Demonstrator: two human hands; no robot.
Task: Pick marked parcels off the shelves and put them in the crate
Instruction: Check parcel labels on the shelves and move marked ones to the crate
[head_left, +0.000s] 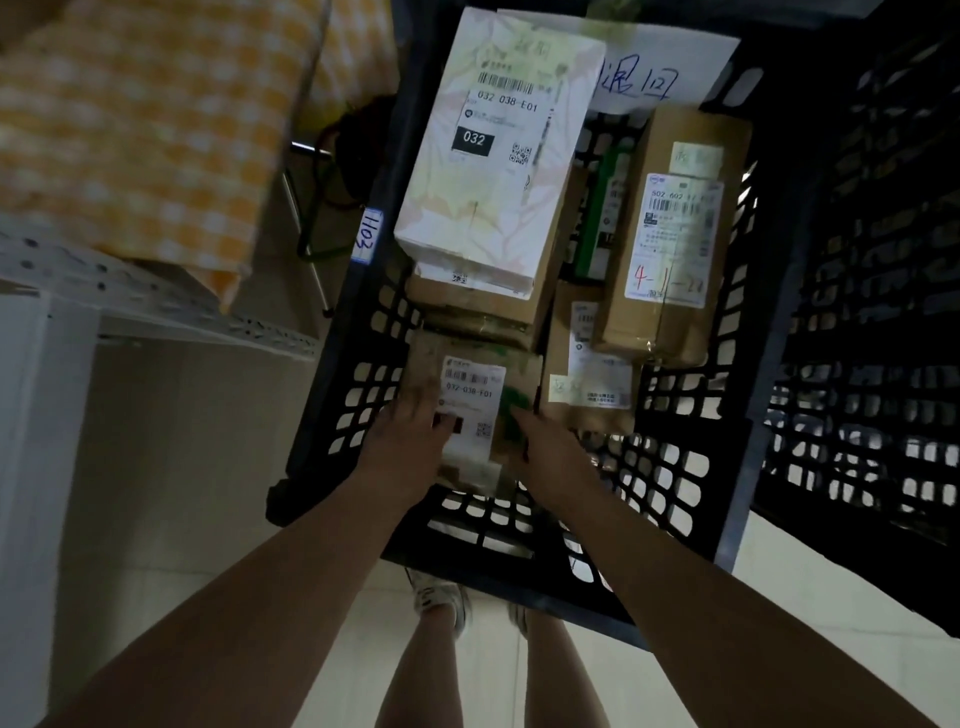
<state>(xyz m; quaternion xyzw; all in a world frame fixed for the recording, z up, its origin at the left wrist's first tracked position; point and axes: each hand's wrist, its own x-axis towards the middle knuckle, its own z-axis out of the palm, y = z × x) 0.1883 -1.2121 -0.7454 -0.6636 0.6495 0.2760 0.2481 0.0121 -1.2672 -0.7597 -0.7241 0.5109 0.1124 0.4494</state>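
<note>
The grip of the left hand (410, 441) and right hand (550, 457) holds a brown cardboard parcel (472, 387). The parcel lies inside a black latticed plastic crate (685, 467).

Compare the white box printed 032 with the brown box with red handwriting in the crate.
The white box is pale with a faint pattern; the brown box is plain cardboard. The white box's label shows a black 032 block; the brown box's shows red handwritten digits. The white box lies at the crate's left, atop other parcels; the brown box at its right. Both lie label up.
</note>
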